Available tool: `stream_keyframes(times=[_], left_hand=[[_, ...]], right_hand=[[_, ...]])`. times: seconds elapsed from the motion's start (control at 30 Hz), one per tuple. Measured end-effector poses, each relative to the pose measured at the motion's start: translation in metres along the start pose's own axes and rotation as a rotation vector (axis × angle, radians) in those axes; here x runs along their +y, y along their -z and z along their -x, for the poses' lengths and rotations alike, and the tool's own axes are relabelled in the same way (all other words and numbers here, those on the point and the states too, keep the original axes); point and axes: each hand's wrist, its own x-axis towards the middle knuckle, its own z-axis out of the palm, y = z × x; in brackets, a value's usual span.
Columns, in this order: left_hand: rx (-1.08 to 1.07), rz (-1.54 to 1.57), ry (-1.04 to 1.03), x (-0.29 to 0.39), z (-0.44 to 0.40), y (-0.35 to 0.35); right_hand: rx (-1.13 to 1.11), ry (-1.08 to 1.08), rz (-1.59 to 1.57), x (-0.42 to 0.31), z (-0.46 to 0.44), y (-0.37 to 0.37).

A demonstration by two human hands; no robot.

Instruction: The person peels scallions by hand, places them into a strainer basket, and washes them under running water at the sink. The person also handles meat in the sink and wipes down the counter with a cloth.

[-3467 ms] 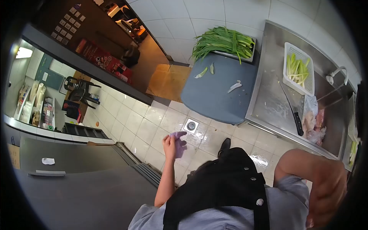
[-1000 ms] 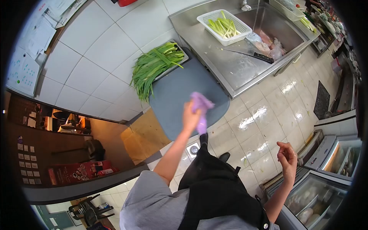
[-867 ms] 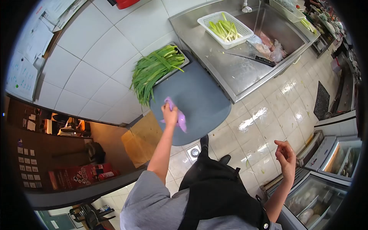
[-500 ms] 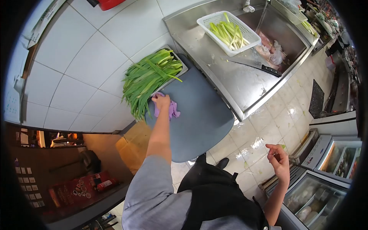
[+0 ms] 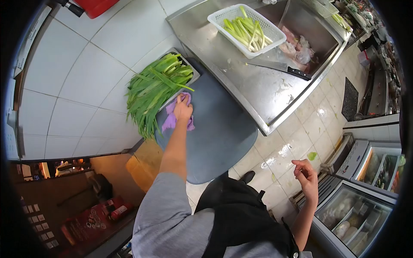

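My left hand [image 5: 183, 111] presses a purple cloth [image 5: 186, 125] against the grey tabletop [image 5: 219, 137], its fingers closed over the cloth near the edge of a metal tray [image 5: 195, 77]. Long green leek or scallion leaves [image 5: 159, 81] fill that tray and hang over its side. Away from the table, above the floor, my right hand [image 5: 306, 177] hangs in the air, fingers loosely bent and apart, with nothing in it.
On the steel sink counter [image 5: 258, 101] stand a white basket [image 5: 215, 18] of pale green stalks [image 5: 245, 32] and a black-handled knife [image 5: 297, 73]. Meat in plastic [image 5: 297, 47] lies in the sink. Glass-topped freezers [image 5: 352, 219] are at right, a tiled wall [image 5: 64, 77] at left.
My left hand has slid the purple cloth a little along the tray's edge, towards its far end. The view has shifted slightly; my right hand stays raised at the side.
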Motion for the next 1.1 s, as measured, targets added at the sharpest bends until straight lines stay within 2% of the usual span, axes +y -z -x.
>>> stream_keyframes(times=[0.07, 0.13, 0.2, 0.27, 0.3, 0.33, 0.4, 0.5, 0.57, 0.63, 0.7, 0.77, 0.8, 0.87, 1.0, 1.07, 1.1], left_hand=[[-0.115, 0.014, -0.039, 0.021, 0.011, 0.003], [-0.163, 0.084, -0.170, 0.050, 0.046, -0.003], [-0.137, 0.206, -0.324, 0.076, 0.107, -0.033], [-0.358, 0.144, -0.475, 0.132, 0.179, -0.033], [-0.357, 0.260, -0.522, 0.158, 0.216, -0.040], [-0.636, 0.367, -0.447, 0.180, 0.246, -0.045], [-0.740, 0.586, -0.593, 0.209, 0.299, -0.074], [-0.777, 0.618, -0.482, 0.246, 0.326, -0.043], [-0.716, 0.643, -0.414, 0.248, 0.321, -0.025], [-0.556, 0.622, -0.302, 0.238, 0.295, 0.003], [-0.327, 0.537, -0.245, 0.212, 0.267, 0.027], [-0.009, 0.374, -0.172, 0.180, 0.249, 0.038], [-0.005, 0.369, -0.164, 0.163, 0.246, 0.033], [0.185, -0.080, -0.297, 0.129, 0.246, 0.011], [0.219, -0.113, -0.333, 0.109, 0.253, -0.012], [0.008, -0.072, -0.429, 0.082, 0.248, -0.012], [0.032, -0.061, -0.411, 0.057, 0.249, -0.011]], right_hand=[[0.008, 0.010, 0.006, 0.004, 0.004, 0.004], [0.010, -0.018, -0.014, 0.006, 0.011, 0.010], [0.014, -0.012, -0.011, 0.009, 0.020, 0.016], [0.016, -0.007, -0.015, 0.015, 0.029, 0.022], [0.017, -0.007, -0.020, 0.019, 0.034, 0.025], [0.022, -0.007, -0.024, 0.022, 0.039, 0.029], [-0.001, -0.016, -0.003, 0.026, 0.049, 0.037], [-0.015, -0.013, 0.028, 0.028, 0.060, 0.048], [-0.037, -0.008, 0.030, 0.035, 0.064, 0.052], [-0.038, -0.004, -0.008, 0.045, 0.065, 0.059], [-0.062, -0.012, -0.003, 0.050, 0.065, 0.061], [-0.076, -0.021, 0.026, 0.052, 0.065, 0.059], [-0.087, -0.020, 0.026, 0.052, 0.064, 0.056], [-0.126, -0.053, 0.081, 0.049, 0.058, 0.049], [-0.209, -0.032, 0.131, 0.039, 0.045, 0.033], [-0.299, -0.016, 0.199, 0.035, 0.039, 0.029], [-0.296, -0.012, 0.205, 0.034, 0.041, 0.030]])
